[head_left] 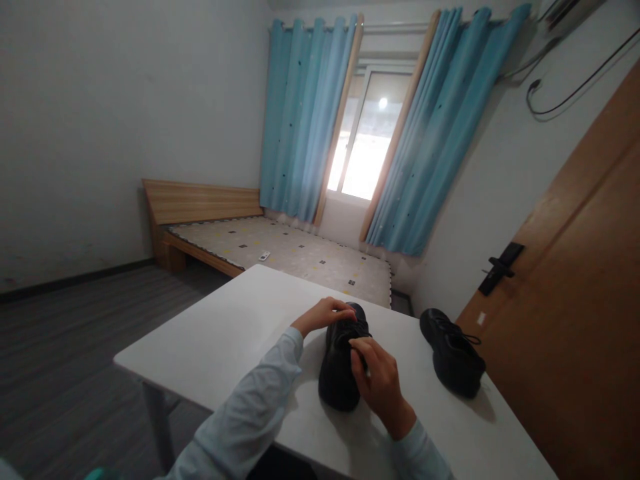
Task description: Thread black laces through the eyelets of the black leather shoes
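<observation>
My right hand [381,383] pinches a lace over the shoe [343,363] near the middle of the table [225,333]; my left hand [325,313] closes on the laces by the toe. The shoe looks light, its upper soft and the sole stiff, so I'd hold it at the collar or sole. Its long axis runs away from me, toe far. A second shoe [453,353] lies well to the right.
</observation>
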The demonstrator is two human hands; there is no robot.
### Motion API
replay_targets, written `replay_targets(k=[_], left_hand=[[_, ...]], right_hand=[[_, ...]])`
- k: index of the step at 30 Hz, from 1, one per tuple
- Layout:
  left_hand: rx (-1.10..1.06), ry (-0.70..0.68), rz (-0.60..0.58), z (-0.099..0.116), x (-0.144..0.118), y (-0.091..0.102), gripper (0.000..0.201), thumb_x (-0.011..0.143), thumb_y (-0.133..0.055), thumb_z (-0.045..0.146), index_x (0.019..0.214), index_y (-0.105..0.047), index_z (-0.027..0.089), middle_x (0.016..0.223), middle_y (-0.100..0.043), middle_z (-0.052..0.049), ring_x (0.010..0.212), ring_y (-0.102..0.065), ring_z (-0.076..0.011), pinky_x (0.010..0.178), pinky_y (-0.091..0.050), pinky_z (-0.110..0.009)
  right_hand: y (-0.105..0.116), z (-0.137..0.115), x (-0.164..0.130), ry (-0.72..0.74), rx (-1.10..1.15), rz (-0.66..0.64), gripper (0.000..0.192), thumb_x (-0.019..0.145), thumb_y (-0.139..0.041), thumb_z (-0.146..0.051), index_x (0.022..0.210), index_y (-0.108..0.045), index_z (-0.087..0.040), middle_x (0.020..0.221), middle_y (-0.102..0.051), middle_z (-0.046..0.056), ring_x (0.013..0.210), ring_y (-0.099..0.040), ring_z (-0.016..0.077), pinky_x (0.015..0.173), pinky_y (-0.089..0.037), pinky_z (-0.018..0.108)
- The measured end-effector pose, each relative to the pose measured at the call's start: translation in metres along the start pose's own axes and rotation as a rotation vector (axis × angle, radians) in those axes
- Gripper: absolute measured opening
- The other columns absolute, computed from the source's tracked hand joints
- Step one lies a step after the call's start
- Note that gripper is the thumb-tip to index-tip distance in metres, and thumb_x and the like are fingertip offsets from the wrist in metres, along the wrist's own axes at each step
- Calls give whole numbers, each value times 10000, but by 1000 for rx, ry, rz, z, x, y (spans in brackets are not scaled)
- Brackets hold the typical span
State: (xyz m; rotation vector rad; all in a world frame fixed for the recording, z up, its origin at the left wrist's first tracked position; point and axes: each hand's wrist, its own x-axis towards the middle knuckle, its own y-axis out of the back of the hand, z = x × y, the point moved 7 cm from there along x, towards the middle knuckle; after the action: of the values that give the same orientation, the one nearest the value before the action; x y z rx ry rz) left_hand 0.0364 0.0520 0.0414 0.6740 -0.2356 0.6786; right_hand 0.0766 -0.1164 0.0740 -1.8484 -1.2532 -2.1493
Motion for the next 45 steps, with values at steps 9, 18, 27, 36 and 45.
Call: replay_targets(k=[9,18,27,36,45], left_hand=[[51,50,1,-7,2,-1,410,807,-520,489,937,-702,145,921,-708,-23,885,-617,-162,826,-444,-223],[38,86,-10,-13,2,-4,397,792,-542,486,926,-698,147,955,-701,-26,915,-605,-168,843,-440,-229],[46,87,-27,-8,-1,-3,421,810,-498,507,913,-703,154,950,-697,-15,908,-598,-164,856,-427,-223],[66,82,-4,-8,1,-2,516,866,-364,533,895,-705,147,949,-695,-22,906,-591,-162,880,-406,-231],[66,62,-1,-9,2,-2,491,866,-381,510,890,-706,142,921,-694,-20,882,-593,-160,861,-407,-226]], right_hand=[[1,67,37,-372,-44,-249,178,859,-474,-258,714,-546,-182,665,-582,20,637,-532,154,617,-416,274],[-24,80,17,-363,-118,-445,146,739,-576,-294,695,-479,-194,641,-512,-38,549,-467,114,518,-321,222],[-11,83,17,-398,232,-343,207,826,-509,-245,632,-532,-177,671,-532,-5,652,-513,137,632,-404,263],[-28,111,-2,-736,642,-91,242,753,-610,-362,614,-572,-168,596,-543,-16,612,-501,138,608,-406,263],[-30,123,-14,-871,860,110,157,727,-656,-323,683,-629,-176,695,-584,7,658,-535,142,673,-452,290]])
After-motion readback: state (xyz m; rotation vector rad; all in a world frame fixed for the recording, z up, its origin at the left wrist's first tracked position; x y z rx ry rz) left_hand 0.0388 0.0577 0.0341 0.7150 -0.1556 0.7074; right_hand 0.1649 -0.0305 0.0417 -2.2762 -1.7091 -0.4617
